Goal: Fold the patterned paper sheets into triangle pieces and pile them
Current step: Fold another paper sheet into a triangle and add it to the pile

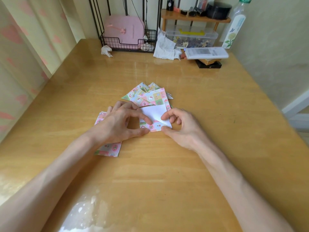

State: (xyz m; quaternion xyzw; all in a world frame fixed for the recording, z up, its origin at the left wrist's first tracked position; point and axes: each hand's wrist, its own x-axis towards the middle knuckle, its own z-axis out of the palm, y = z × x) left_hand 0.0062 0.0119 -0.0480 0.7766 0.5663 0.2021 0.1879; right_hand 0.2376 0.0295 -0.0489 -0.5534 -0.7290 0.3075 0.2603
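Item: sheet (pixel 155 117), white side up with a patterned strip along its near edge, lying flat on the table (pixel 167 181) and partly folded. It is pinched at its left near corner between thumb and forefinger of the left hand (pixel 120 124), and at its right near edge in the same way by the right hand (pixel 180 128). Pile (pixel 145 96) of finished triangles: just beyond the sheet; whether they touch cannot be told. Stack (pixel 110 149) of unfolded sheets: left of the sheet, under the left wrist. Risks, as judged: a skewed crease if the edges are not matched before pressing; the sheet slipping on the glossy top; the stack being dragged by the wrist; the loosely fanned pile being knocked by the far edge. Writing: a cat-face cartoon is printed on the paper, with no wording legible. Far beyond the sheet, print on the bottle (pixel 234 25) and on the white box (pixel 206 53) is too blurred to be read.
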